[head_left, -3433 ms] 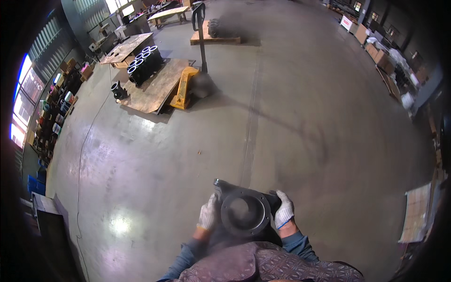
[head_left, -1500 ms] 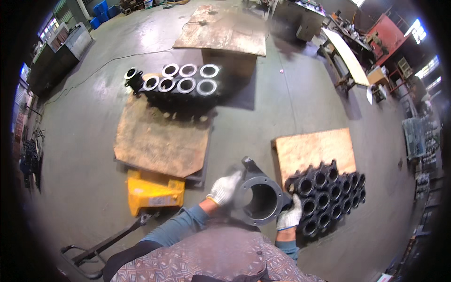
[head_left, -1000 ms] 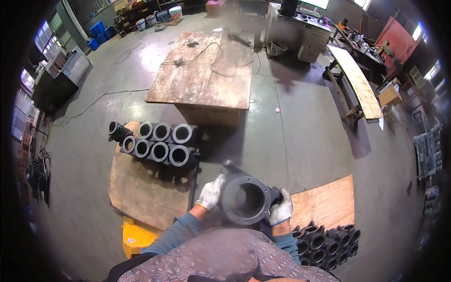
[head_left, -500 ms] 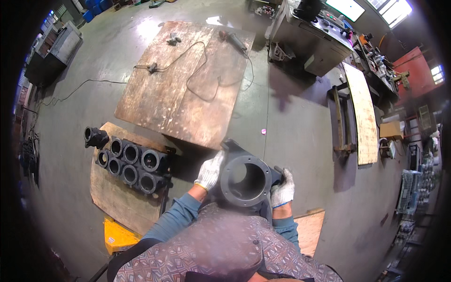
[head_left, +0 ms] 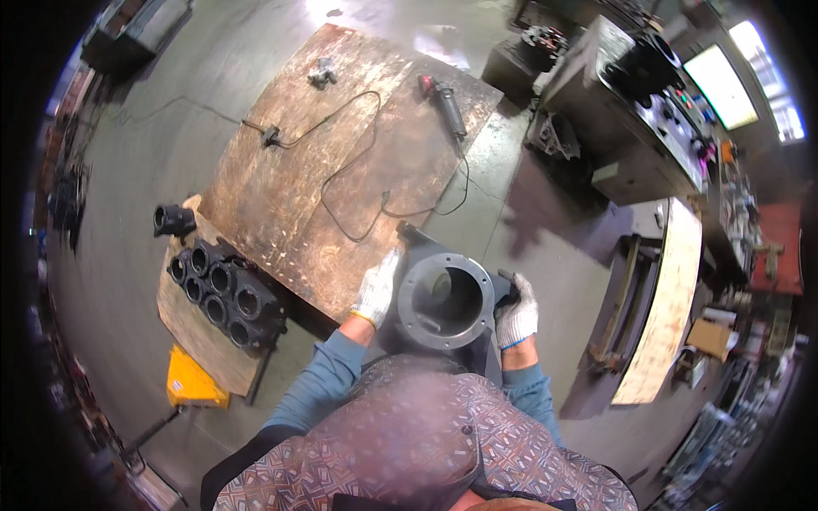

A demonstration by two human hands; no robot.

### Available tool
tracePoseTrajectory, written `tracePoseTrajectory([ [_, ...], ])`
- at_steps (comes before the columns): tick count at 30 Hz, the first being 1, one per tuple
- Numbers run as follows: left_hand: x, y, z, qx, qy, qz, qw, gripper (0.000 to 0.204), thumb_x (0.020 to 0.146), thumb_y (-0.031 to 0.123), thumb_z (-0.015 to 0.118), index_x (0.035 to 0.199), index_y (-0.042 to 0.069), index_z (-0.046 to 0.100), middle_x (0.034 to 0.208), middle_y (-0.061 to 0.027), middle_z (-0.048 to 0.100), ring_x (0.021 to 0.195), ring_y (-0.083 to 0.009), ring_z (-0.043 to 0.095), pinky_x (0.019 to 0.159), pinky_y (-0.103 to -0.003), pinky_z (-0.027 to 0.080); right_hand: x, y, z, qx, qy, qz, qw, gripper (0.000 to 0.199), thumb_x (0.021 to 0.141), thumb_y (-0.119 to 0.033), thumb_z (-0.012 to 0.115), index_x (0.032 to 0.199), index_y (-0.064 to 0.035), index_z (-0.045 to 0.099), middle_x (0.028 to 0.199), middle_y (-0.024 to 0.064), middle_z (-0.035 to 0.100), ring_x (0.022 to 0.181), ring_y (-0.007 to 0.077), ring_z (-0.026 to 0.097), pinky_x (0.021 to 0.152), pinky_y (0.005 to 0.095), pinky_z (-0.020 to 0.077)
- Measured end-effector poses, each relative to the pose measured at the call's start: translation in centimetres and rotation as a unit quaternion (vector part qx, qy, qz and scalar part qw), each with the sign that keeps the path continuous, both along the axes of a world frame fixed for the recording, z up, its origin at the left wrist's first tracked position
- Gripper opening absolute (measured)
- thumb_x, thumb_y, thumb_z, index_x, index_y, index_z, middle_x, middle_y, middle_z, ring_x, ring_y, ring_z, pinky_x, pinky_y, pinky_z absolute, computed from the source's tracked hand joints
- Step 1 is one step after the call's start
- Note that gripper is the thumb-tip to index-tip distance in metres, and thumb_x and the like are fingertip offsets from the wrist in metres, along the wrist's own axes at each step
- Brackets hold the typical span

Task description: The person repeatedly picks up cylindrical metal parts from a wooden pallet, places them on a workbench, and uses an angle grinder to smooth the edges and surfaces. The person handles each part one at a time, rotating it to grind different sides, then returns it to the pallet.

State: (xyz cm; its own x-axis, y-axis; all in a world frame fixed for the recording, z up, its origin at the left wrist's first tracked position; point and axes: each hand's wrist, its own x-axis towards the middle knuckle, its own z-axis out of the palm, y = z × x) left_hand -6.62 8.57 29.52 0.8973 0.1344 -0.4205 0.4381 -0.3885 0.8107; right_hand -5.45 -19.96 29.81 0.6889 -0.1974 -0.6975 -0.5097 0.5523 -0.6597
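Close in front of my body I carry a dark grey cast metal housing (head_left: 464, 307) with a round bolt-hole flange facing up. Its wide bore is open, and a smaller opening shows inside. My left hand (head_left: 377, 288), in a white knit glove, is closed along the left side of the housing, beside a projecting arm of the casting. On the opposite side, my gloved right hand (head_left: 517, 313) wraps around a dark lug. The undersides of both grips are hidden. Just beyond the left hand lies the near corner of a worn wooden tabletop (head_left: 281, 187).
An angle grinder (head_left: 447, 106) and its looping cord lie on the tabletop. Several similar castings (head_left: 220, 279) stand at left on a wooden board over a yellow pallet jack (head_left: 194, 379). A pale plank (head_left: 660, 315) on a frame and a metal cabinet (head_left: 588, 94) stand at right.
The view has turned, and the tabletop now sits nearer to the housing and my left hand. Both hands keep their hold on the housing.
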Motion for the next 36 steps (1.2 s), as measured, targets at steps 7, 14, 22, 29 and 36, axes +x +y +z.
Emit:
tracePoseTrajectory([
  [7,15.0,2.4,-7.8,-0.298,0.07,0.314,0.899,0.047,0.11,0.035,0.046,0.136,0.001,0.063,0.124,-0.012,0.071,0.113,-0.0244,0.068,0.096,-0.037,0.054,20.5,4.6,-4.7,-0.142,-0.078,0.136,0.977,0.032,0.105,-0.029,0.051,0.117,-0.0076,0.071,0.102,0.0064,0.07,0.094,0.0188,0.064,0.08,0.0322,0.0517],
  [14,25.5,6.2,-16.7,-0.306,0.02,0.363,0.88,0.059,0.111,0.041,0.041,0.151,-0.002,0.047,0.144,-0.0108,0.059,0.127,-0.0181,0.058,0.108,-0.033,0.046,36.1,10.6,-8.7,-0.049,0.012,0.214,0.976,0.038,0.1,-0.038,0.06,0.113,-0.0045,0.074,0.113,0.0084,0.071,0.097,0.0188,0.064,0.089,0.0343,0.0499],
  [22,26.7,5.3,-20.4,-0.225,0.001,0.477,0.85,0.064,0.108,0.049,0.047,0.138,-0.006,0.061,0.121,-0.0067,0.07,0.109,-0.0157,0.062,0.095,-0.032,0.049,43.7,14.0,-13.8,0.054,0.046,0.313,0.947,0.033,0.097,-0.038,0.06,0.112,-0.0109,0.07,0.105,0.005,0.068,0.081,0.0201,0.06,0.072,0.0348,0.048],
  [29,24.8,3.9,-23.4,-0.164,0.083,0.542,0.82,0.053,0.109,0.042,0.048,0.131,-0.003,0.066,0.108,-0.0078,0.075,0.101,-0.0159,0.066,0.091,-0.032,0.052,48.0,11.4,-17.4,-0.148,-0.064,0.557,0.814,0.055,0.101,-0.045,0.057,0.13,0.0015,0.064,0.116,0.0119,0.068,0.099,0.022,0.064,0.085,0.0351,0.0532],
  [36,23.0,2.8,-16.9,-0.045,-0.063,0.692,0.718,0.046,0.108,0.037,0.05,0.126,-0.002,0.067,0.119,-0.0146,0.073,0.105,-0.0237,0.071,0.095,-0.036,0.054,59.2,13.8,-25.3,-0.526,-0.058,0.62,0.58,0.085,0.077,-0.059,0.074,0.126,0.0099,0.064,0.126,0.033,0.066,0.121,0.0424,0.064,0.103,0.0425,0.049],
])
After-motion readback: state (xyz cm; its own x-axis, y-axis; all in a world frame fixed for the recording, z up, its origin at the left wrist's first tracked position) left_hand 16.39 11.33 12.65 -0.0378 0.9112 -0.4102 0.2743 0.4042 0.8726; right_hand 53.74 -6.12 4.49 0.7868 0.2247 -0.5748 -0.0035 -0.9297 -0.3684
